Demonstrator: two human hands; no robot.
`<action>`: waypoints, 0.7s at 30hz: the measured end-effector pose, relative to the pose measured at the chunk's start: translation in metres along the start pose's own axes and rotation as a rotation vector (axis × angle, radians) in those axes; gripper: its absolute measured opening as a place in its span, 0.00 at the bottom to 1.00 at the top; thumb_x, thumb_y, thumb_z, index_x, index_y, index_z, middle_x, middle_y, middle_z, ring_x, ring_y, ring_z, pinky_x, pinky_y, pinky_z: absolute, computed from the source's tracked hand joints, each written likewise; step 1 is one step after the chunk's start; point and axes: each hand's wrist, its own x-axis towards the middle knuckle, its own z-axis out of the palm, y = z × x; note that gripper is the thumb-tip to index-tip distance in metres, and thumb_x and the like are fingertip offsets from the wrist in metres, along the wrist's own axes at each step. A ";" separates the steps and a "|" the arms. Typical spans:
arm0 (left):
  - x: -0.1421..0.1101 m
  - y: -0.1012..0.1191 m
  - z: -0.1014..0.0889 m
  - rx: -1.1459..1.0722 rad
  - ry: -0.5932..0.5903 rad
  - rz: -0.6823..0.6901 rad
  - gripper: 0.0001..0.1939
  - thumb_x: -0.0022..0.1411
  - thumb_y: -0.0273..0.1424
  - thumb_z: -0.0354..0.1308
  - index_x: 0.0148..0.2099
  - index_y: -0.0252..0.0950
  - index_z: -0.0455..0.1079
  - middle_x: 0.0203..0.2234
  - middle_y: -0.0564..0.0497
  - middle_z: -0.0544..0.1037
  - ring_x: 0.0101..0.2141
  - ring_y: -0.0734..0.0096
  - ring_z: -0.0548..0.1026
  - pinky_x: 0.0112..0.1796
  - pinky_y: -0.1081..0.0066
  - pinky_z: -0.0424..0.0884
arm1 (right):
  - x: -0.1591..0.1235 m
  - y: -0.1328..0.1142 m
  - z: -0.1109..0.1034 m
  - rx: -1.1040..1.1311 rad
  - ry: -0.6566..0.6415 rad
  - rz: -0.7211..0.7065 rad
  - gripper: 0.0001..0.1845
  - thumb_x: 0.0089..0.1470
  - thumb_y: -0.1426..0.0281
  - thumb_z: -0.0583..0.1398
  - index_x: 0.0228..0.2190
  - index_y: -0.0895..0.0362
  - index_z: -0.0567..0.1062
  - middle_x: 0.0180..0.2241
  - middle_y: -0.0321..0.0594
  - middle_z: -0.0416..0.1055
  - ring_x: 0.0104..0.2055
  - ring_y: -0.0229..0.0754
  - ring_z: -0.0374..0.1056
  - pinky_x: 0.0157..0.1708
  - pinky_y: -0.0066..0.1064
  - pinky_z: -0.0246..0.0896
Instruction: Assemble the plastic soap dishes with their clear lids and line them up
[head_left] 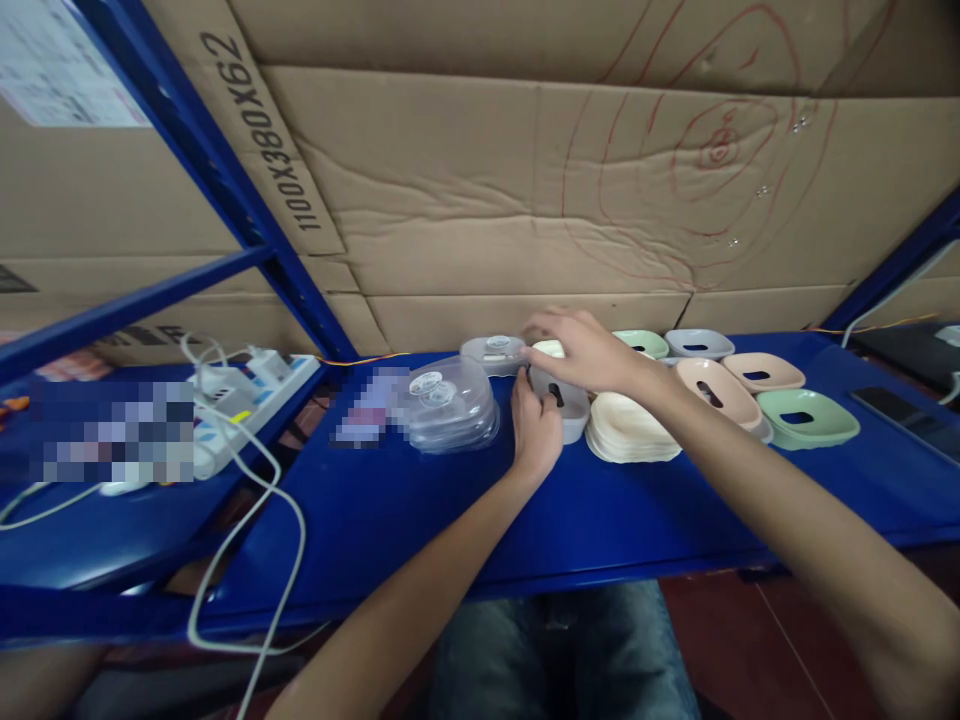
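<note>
In the head view, a grey slotted dish (574,418) is gripped at its left side by the left hand (538,425), between stacked clear lids (454,415) at left and stacked cream trays (630,430) at right. The right hand (574,345) is held over its far end; whether anything is clasped cannot be told. Pink dishes (765,371) and green dishes (806,425) are spread rightward, partly blocked by the right forearm (757,460).
</note>
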 end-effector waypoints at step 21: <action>0.001 0.009 -0.002 0.059 -0.042 -0.051 0.35 0.69 0.25 0.53 0.77 0.30 0.58 0.74 0.33 0.65 0.75 0.47 0.61 0.74 0.51 0.56 | 0.106 0.033 0.094 -0.177 -0.355 0.268 0.51 0.45 0.51 0.79 0.60 0.66 0.70 0.56 0.64 0.77 0.55 0.63 0.78 0.52 0.44 0.73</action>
